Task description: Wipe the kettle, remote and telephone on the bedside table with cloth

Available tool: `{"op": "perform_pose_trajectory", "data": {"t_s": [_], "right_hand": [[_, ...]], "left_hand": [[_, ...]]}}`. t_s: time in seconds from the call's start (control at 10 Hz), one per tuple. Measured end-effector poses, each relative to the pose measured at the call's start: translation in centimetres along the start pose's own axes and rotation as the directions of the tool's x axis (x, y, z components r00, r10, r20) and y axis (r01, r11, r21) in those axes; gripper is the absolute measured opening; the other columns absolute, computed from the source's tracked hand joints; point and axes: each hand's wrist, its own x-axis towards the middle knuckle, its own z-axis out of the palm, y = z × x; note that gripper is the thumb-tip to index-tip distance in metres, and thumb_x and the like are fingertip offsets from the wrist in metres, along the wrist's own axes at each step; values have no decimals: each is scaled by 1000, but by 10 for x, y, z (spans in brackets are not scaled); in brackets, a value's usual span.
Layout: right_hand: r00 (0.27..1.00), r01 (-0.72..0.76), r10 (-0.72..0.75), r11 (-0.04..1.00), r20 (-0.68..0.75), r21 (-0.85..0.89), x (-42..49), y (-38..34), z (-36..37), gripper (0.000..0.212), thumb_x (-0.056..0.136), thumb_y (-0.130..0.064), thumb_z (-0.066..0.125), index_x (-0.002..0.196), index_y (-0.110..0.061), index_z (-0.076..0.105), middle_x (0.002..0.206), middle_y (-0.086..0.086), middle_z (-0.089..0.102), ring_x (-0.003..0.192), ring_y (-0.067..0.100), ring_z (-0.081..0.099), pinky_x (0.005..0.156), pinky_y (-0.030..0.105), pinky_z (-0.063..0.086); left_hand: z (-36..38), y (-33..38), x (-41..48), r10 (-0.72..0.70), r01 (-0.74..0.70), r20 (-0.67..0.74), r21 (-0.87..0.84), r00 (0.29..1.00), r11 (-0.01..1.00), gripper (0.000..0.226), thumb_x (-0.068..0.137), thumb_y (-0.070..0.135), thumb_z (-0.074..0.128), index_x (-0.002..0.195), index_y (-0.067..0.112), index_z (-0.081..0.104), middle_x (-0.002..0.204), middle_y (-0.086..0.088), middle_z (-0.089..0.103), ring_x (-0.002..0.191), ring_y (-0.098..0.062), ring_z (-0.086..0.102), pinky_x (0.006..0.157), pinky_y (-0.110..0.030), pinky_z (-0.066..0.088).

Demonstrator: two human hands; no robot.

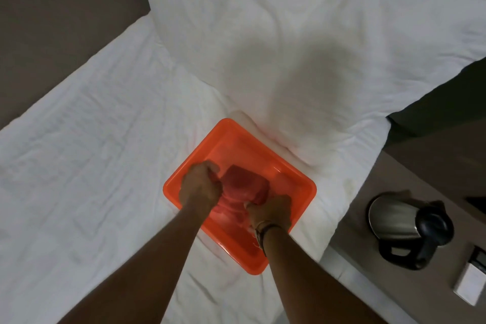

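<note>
A red cloth (246, 187) lies bunched inside an orange plastic tub (294, 173) that sits on the white bed. My left hand (201, 185) grips the cloth's left end with closed fingers. My right hand (272, 209) holds its near end, also closed. Off to the right, a steel kettle (394, 217) with a black lid and handle stands on the bedside table (378, 187). I see no remote or telephone that I can tell apart.
A rumpled white duvet (289, 34) covers the far part of the bed. A white sheet (92, 166) spreads out to the left. A small white box-like object (470, 284) sits at the table's near right, by a dark item at the frame edge.
</note>
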Motion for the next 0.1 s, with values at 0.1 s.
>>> {"op": "perform_pose_trajectory", "data": {"t_s": [0.1], "right_hand": [[998,-63,63,996,-12,-55,-4,-2,-6,115,73,-41,92,156,1,24,145,22,60,129,46,62,108,52,55]], "left_hand": [[-3,3,-5,-9,10,-28,35,1000,999,43,74,19,82,109,36,63,119,1,67,110,-29,65,95,-46,56]]}}
